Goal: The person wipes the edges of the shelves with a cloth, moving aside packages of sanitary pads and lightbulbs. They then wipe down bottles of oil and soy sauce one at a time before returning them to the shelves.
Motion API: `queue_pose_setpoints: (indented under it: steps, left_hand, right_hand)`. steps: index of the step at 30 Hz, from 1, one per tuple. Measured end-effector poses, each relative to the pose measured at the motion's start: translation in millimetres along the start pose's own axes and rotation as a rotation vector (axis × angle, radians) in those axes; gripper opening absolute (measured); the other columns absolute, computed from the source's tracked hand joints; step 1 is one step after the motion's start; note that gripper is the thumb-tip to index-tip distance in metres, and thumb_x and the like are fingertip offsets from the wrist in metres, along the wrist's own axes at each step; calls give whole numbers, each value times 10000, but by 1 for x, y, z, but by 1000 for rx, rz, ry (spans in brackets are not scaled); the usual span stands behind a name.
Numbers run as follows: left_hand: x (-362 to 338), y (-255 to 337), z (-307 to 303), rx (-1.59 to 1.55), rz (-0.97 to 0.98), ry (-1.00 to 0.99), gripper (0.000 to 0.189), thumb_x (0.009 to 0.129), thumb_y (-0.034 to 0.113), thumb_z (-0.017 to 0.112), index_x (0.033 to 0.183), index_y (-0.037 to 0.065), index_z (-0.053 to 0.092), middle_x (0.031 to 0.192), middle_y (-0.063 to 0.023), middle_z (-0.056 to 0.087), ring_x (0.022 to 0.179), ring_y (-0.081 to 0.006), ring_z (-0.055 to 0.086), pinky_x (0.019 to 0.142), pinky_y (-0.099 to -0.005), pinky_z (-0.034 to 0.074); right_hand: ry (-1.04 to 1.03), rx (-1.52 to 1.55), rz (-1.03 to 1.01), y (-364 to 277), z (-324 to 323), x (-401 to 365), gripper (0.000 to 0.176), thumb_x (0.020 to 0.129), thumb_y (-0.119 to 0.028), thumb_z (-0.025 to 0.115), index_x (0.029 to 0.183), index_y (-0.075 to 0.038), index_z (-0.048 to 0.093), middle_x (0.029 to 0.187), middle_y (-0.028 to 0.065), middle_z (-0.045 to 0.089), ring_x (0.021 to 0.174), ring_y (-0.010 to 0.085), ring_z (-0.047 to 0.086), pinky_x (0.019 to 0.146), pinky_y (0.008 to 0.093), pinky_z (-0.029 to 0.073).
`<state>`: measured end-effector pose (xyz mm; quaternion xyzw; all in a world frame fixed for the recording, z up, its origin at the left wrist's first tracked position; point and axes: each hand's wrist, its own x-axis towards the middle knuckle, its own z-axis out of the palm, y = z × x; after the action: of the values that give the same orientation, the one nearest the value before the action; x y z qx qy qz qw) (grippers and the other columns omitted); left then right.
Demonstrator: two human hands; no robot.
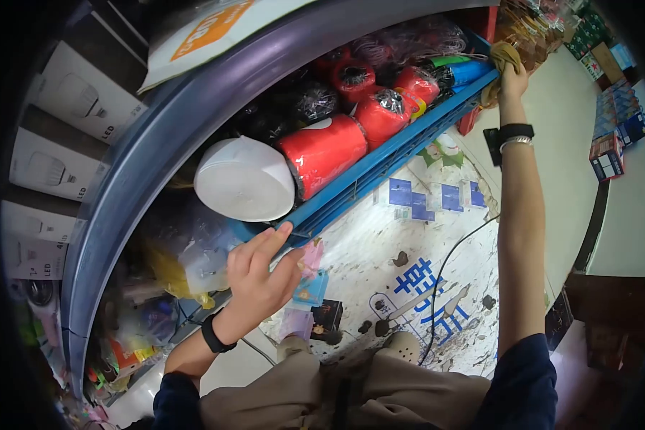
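My right hand (512,80) is closed around a brown cloth (507,57), at the far end of a long blue plastic crate (380,175). Nearer to me, my left hand (261,276) has its fingers bent and apart, with the index fingertip right at the crate's near corner. Inside the crate lie a white round bowl-like item (244,179), tilted, and several red plastic-wrapped items (326,154). A blue cylindrical item (471,72) lies toward the far end, beside a green one.
Boxes printed LED (50,165) line the left, behind a curved grey shelf edge (107,193). A yellow plastic bag (172,269) lies below the crate. Blue cards (401,192) and a black cable (444,261) are on the printed white floor sheet (365,287). Boxes (607,154) stand right.
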<state>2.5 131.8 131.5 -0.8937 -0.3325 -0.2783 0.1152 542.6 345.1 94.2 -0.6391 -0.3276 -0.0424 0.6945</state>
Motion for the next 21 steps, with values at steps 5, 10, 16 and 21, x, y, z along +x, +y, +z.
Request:
queue_pose_setpoints:
  steps: [5,10,16,21]
  left_hand:
    - [-2,0,2,-26,6,31,222,567,63,627,774,141,633,1160,-62,506,980,-232,490,776,-330,346]
    - [-4,0,6,-22,4,63,201,571,79,633,761,142,632,1169,-59,504,982,-229,486,776,-328,347]
    - [-7,0,10,-10,3,91,180,579,91,624,751,144,633,1168,-56,506,986,-222,482,770,-328,346]
    - [-7,0,13,11,12,112,180,578,86,623,748,145,632,1170,-59,502,991,-220,474,771,-328,340]
  right_hand:
    - [207,16,139,15,4,-99,282,777,-118,495,999,50,542,950,135,585,810,183,573,703,302,455]
    - [171,-59,345,17,-28,-155,318,762,-118,513,1025,60,516,983,145,580,863,218,581,732,319,464]
    - [-78,336,559,44,-41,-138,353,794,-195,502,1091,-9,456,1016,106,537,882,251,564,724,402,464]
    - [-195,269,689,-3,-20,-146,323,783,-170,509,1074,-38,459,998,80,528,873,220,534,709,382,448]
